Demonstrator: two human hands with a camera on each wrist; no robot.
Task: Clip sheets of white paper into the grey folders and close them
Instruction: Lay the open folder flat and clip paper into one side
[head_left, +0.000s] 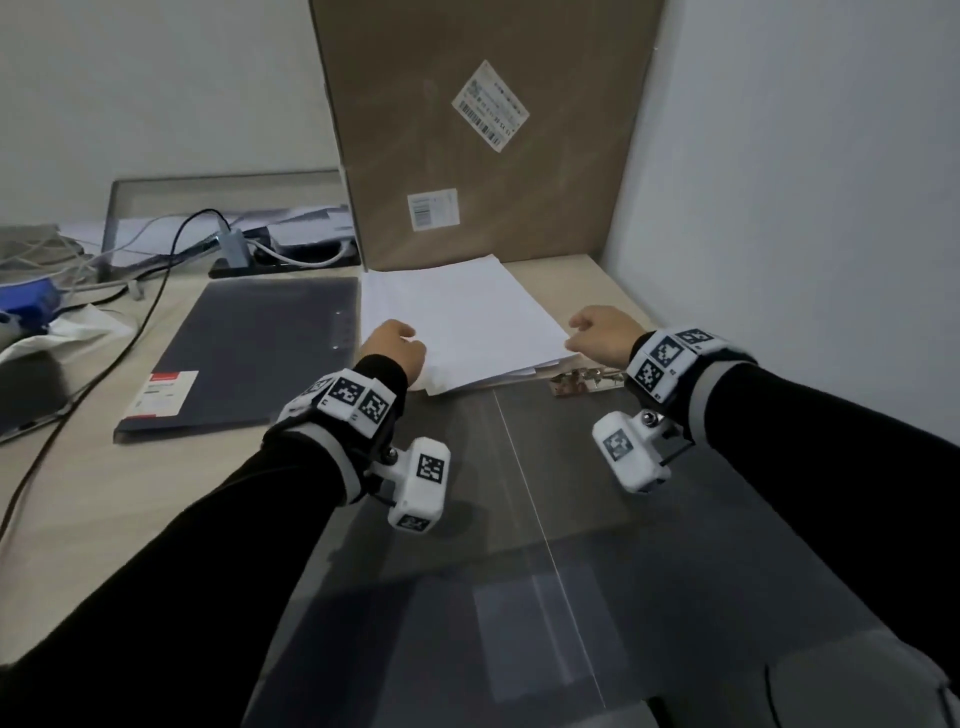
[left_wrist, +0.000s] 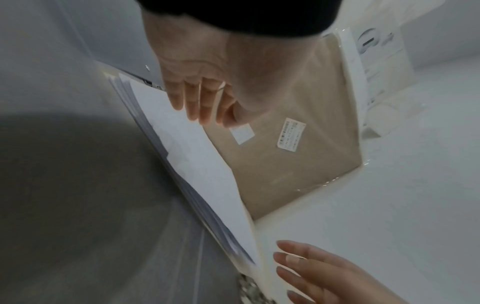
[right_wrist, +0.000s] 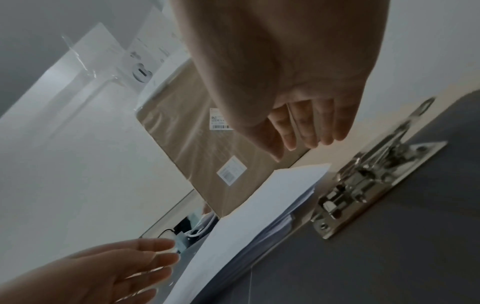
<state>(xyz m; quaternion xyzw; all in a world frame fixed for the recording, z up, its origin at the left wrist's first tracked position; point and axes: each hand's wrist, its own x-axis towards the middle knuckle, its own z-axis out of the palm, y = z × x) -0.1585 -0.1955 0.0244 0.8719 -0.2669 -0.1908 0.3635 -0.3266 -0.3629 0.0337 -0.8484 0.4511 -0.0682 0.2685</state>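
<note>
A stack of white paper (head_left: 457, 312) lies at the far edge of an open grey folder (head_left: 467, 519) spread flat before me. The folder's metal clip (head_left: 587, 382) sits just right of the stack's near corner and shows close up in the right wrist view (right_wrist: 369, 185). My left hand (head_left: 397, 345) is at the stack's near left corner, its straight fingers (left_wrist: 202, 102) against the sheets' edge (left_wrist: 197, 156). My right hand (head_left: 597, 330) is at the stack's right edge, its fingers (right_wrist: 306, 131) extended above the corner (right_wrist: 298, 174). Neither hand visibly grips anything.
A closed grey folder (head_left: 249, 353) with a red and white label lies left of the paper. A large cardboard box (head_left: 483, 130) leans upright behind the stack. Cables and a socket strip (head_left: 234, 249) clutter the far left. A white wall (head_left: 805, 208) bounds the right side.
</note>
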